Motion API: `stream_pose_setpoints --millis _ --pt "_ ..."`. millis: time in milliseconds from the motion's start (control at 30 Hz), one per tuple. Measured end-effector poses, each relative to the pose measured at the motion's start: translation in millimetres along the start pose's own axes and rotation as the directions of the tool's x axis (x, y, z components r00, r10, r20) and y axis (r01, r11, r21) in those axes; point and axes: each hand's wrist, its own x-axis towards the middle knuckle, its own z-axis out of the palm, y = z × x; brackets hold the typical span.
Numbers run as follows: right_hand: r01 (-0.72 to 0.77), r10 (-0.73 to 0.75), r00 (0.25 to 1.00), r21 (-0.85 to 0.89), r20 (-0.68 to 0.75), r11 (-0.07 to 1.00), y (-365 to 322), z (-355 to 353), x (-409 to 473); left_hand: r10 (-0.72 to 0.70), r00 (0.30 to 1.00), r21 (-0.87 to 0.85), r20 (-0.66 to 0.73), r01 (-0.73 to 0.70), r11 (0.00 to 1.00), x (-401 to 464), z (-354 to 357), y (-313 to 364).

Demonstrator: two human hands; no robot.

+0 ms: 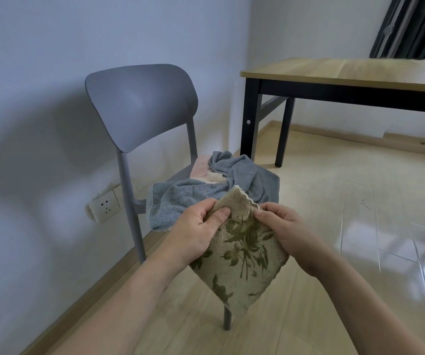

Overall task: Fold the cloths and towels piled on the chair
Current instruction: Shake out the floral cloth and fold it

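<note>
A beige cloth with a green leaf pattern hangs in the air in front of the chair, one corner pointing up. My left hand pinches its upper left edge and my right hand pinches its upper right edge. Behind it stands a grey chair with a crumpled grey-blue towel spread over the seat. A pink cloth and a cream one lie under the towel at the back of the seat.
A wooden table with black legs stands to the right of the chair. A wall socket sits low on the wall at left. Dark curtains hang at the top right. The floor is pale wood.
</note>
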Motion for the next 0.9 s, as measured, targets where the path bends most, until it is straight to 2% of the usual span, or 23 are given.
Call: stream_pose_setpoints --millis 67,133,233,333,400,467,567,633,700,733,833,900 --pt "0.014 -0.014 1.000 -0.087 0.000 0.996 0.7 0.8 -0.7 -0.007 0.999 0.059 0.046 0.005 0.998 -0.1 0.1 -0.7" --pt "0.026 -0.025 1.000 -0.088 0.016 0.996 0.2 2.8 -2.0 -0.017 0.997 0.085 0.076 0.010 0.996 0.4 1.3 0.2" --pt "0.021 -0.020 1.000 0.043 -0.012 0.999 -1.0 1.7 -0.6 -0.134 0.981 0.016 0.139 0.134 0.991 2.7 -2.7 -1.1" --pt "0.011 0.002 0.997 0.167 -0.080 0.986 -1.0 -5.6 0.7 -0.273 0.926 0.001 0.263 0.282 0.959 0.6 -10.7 -5.4" --pt "-0.029 0.048 0.996 0.245 -0.073 0.969 -1.3 -9.6 1.1 -0.299 0.931 -0.130 0.208 0.330 0.935 1.6 -13.8 -6.8" --pt "-0.100 0.117 0.993 0.325 -0.034 0.941 -2.4 -10.5 1.0 -0.330 0.941 -0.349 0.070 0.333 0.876 6.2 -16.2 -7.3" --pt "-0.232 0.203 0.972 0.375 0.117 0.898 -6.9 -9.3 -0.7 -0.365 0.930 -0.635 -0.039 0.259 0.728 10.7 -13.2 -0.7" --pt "-0.271 0.210 0.959 0.403 0.190 0.874 -11.1 -7.9 -3.0 -0.401 0.916 -0.761 -0.036 0.235 0.605 10.3 -5.7 4.0" --pt "-0.265 0.206 0.963 0.486 0.173 0.833 -12.8 -7.5 -3.3 -0.446 0.892 -0.812 0.076 0.314 0.491 8.5 2.2 6.6" --pt "-0.254 0.202 0.967 0.537 0.155 0.804 -12.6 -7.8 -2.9 -0.452 0.874 -0.796 0.180 0.399 0.455 6.5 5.8 6.9" --pt "-0.229 0.191 0.973 0.617 0.127 0.753 -12.1 -8.7 -1.7 -0.396 0.794 -0.661 0.461 0.605 0.445 2.0 12.1 1.8" --pt "-0.224 0.198 0.974 0.626 0.113 0.747 -11.0 -9.3 -0.8 -0.377 0.741 -0.590 0.555 0.671 0.450 1.8 12.7 -2.3"
